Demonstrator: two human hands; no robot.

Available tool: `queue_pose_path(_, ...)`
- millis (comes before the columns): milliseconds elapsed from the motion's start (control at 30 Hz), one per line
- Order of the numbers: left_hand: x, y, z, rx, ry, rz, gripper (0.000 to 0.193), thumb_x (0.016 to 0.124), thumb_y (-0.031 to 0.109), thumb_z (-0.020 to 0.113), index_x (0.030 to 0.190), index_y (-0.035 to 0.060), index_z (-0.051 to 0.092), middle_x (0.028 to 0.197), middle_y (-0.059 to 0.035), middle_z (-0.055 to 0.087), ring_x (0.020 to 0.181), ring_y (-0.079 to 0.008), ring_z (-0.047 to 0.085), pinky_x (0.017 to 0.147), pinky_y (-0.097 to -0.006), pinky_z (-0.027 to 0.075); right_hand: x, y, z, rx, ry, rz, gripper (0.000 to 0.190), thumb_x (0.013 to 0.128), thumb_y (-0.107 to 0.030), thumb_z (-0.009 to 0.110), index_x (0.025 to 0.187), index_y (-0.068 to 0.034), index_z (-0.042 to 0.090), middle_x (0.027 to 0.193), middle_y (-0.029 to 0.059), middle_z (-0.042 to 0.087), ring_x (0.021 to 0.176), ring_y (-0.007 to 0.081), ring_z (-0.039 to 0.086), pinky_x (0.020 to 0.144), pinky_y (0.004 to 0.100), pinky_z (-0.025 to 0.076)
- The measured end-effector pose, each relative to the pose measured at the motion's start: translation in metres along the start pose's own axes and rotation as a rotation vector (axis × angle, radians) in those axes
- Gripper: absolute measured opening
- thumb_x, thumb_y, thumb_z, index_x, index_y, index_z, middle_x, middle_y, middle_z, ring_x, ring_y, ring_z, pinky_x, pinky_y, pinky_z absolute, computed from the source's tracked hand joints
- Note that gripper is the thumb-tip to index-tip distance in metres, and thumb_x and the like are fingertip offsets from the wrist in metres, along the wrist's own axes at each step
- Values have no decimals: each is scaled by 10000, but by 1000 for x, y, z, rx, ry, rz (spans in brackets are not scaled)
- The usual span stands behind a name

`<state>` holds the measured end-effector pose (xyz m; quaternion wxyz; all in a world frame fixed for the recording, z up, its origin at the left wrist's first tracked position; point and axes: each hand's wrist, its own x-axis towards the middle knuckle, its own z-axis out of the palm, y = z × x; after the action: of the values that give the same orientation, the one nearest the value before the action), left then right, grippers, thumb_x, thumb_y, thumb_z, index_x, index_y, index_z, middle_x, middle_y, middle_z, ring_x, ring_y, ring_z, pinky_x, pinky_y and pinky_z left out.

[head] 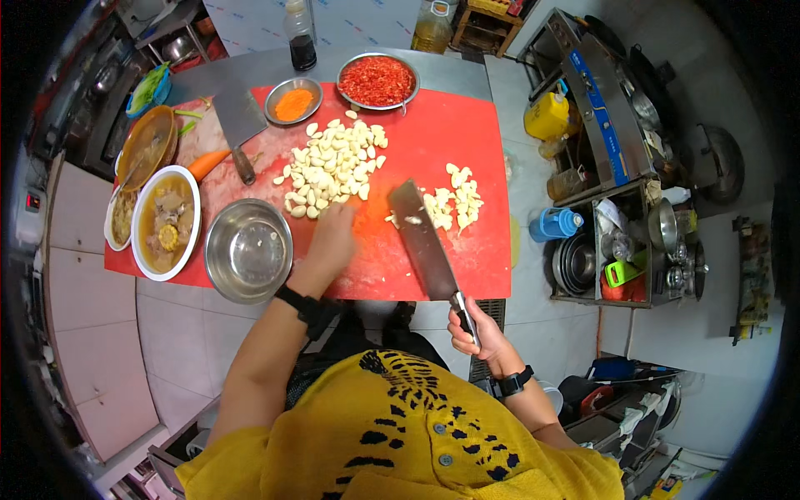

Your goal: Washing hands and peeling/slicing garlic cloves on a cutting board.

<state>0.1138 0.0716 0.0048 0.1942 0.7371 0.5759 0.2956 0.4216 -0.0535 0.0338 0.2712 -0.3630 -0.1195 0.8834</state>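
My right hand [478, 331] is wrapped around the black handle of a cleaver [425, 247]. The wide blade points away from me over a red cutting board [456, 137], with bits of garlic stuck on it. Crushed garlic [459, 197] lies in a loose heap just right of the blade. At the near edge of a pile of peeled garlic cloves [337, 159] is my left hand [334, 231], blurred, its fingertips pointing down; whether it pinches a clove is hidden. An orange smear colours the board between my hands.
Left of my left hand stands a steel bowl [248, 250], beside a white bowl of soup with corn [165, 222]. A second cleaver [237, 122] lies near a carrot [208, 164]. Beyond the garlic are bowls of orange paste [294, 104] and chopped red chilli [378, 81], and a dark-liquid bottle [302, 47].
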Motion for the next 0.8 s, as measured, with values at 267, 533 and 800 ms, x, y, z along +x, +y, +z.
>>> queue_pose_path(267,-21,-22,8,212,-233,-249,159,787,-31,473,921,-26,560,1000,-251,537,911,-410,547,794,-476,452,6,-5,-14,-42,68,41,506,973,-558,314,829,-104,482,520,8,404,316,93,281,315,233,223)
queue_pose_path(533,4,26,50,-82,-241,62,132,768,5,520,887,8,580,946,-212,540,897,-388,543,775,-445,466,-4,-11,-2,16,94,-63,517,969,-573,301,817,-111,473,500,2,380,305,92,262,319,239,217)
queue_pose_path(800,25,70,48,292,-244,103,186,770,19,533,947,29,587,1024,-123,549,988,-312,513,855,-428,429,1,-7,-1,184,52,-89,543,964,-586,297,815,-104,496,485,-17,359,297,90,256,309,238,219)
